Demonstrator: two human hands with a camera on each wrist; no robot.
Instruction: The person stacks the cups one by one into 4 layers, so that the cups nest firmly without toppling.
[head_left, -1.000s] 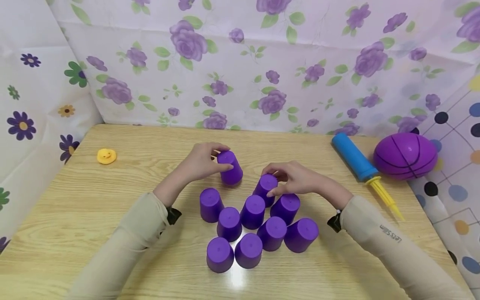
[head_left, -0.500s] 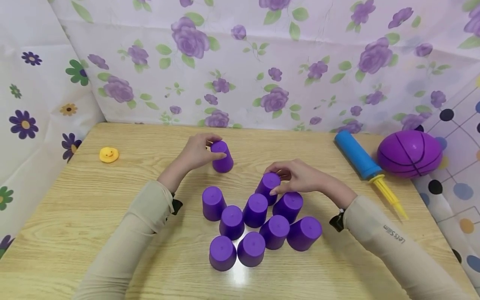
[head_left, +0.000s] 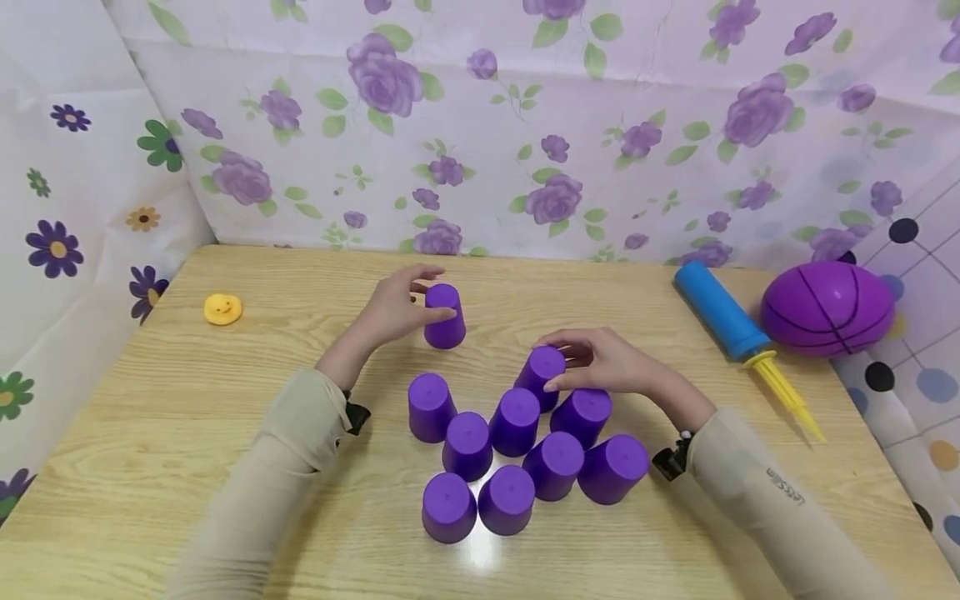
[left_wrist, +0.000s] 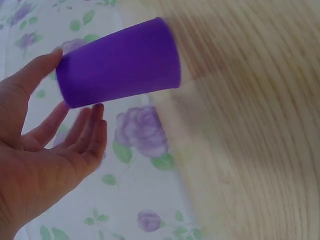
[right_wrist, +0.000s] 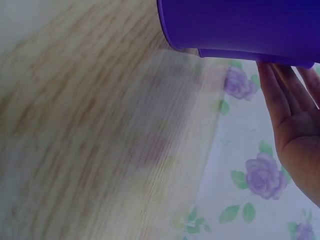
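Toward the back of the table, my left hand [head_left: 393, 310] pinches an upside-down purple plastic cup [head_left: 444, 332] by its narrow end. In the left wrist view, thumb and index finger are at that end of the cup [left_wrist: 120, 65], while the other fingers spread loosely below. My right hand [head_left: 617, 363] grips another inverted purple cup [head_left: 540, 368] at the rear of the cup group, thumb in front and fingers behind. Several more inverted purple cups [head_left: 468, 442] stand close together in front of both hands. The right wrist view shows fingers partly hidden by a purple cup [right_wrist: 240, 27].
A yellow rubber duck [head_left: 222, 309] sits at the back left of the wooden table [head_left: 150, 467]. At the back right lie a blue and yellow hand pump [head_left: 723, 312] and a purple ball [head_left: 828, 308] with black lines. A floral sheet [head_left: 480, 125] hangs behind.
My left hand has moved its cup back and to the left, away from the group, and the cup now stands straighter. The right hand stays at the same cup.
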